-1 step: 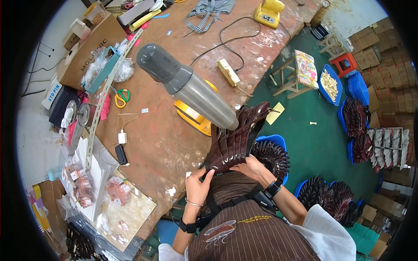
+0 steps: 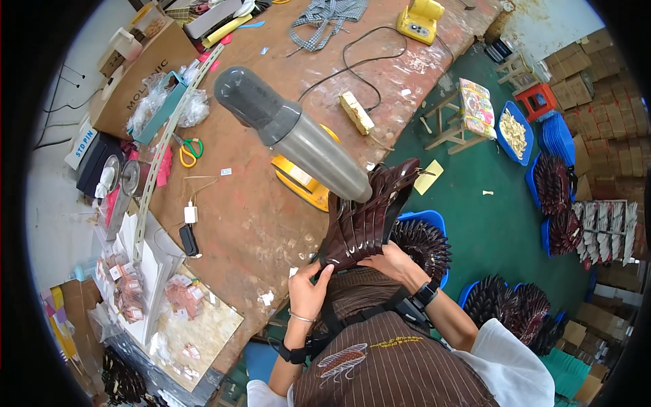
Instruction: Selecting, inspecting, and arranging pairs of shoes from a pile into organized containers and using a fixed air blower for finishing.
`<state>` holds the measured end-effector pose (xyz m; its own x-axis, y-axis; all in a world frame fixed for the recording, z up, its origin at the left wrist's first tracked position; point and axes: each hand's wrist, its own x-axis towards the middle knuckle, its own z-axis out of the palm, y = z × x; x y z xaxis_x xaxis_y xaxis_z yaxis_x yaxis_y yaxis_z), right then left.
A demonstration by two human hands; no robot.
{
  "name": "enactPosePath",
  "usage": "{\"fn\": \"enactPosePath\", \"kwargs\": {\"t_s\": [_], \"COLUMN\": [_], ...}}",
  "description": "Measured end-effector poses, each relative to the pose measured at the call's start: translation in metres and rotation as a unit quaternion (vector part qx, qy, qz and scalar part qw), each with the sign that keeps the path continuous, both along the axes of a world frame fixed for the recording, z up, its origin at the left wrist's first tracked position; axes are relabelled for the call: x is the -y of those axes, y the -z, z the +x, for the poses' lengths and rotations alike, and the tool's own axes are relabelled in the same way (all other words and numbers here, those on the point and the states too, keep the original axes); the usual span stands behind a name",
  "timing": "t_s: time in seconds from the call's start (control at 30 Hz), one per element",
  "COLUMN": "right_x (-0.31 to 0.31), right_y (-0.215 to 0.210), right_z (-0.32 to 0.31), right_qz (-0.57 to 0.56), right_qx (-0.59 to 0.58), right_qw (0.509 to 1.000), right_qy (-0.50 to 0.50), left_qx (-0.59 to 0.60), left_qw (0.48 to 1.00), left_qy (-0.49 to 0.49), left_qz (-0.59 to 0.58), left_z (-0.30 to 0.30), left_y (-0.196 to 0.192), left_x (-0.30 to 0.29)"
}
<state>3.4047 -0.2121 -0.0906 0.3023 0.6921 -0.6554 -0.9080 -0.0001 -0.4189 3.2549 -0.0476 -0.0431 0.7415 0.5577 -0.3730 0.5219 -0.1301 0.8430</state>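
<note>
A glossy dark maroon strappy shoe upper is stretched between my hands at the table's near right edge. My left hand pinches its lower left edge, the thumb lying along it. My right hand grips the lower right edge, its fingertips partly hidden underneath. A heat gun with a grey rounded end and a steel barrel slants down to the upper. Its mouth lies against or just over the straps; I cannot tell whether they touch. Beneath the barrel is a yellow base on the table.
Below the upper, a blue basket holds stacked dark pieces. The worktable carries scissors, a white charger, a power strip with a black cord, and a yellow device. More filled blue baskets stand on the green floor.
</note>
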Motion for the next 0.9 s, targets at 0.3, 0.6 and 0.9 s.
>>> {"fn": "enactPosePath", "kwargs": {"t_s": [0.3, 0.6, 0.9], "right_x": [-0.007, -0.005, 0.018], "right_y": [0.0, -0.001, -0.007], "right_z": [-0.005, 0.003, 0.025], "right_qz": [-0.022, -0.056, -0.028], "right_qx": [0.004, 0.007, 0.014], "right_qw": [0.999, 0.997, 0.999], "right_qy": [-0.036, -0.05, 0.015], "left_qx": [0.006, -0.087, -0.047], "left_qw": [0.998, 0.993, 0.994], "left_qy": [0.013, 0.059, 0.088], "left_qz": [0.062, 0.061, 0.035], "left_z": [-0.015, -0.005, 0.039], "left_y": [-0.002, -0.009, -0.017], "left_x": [0.0, -0.001, 0.001]}}
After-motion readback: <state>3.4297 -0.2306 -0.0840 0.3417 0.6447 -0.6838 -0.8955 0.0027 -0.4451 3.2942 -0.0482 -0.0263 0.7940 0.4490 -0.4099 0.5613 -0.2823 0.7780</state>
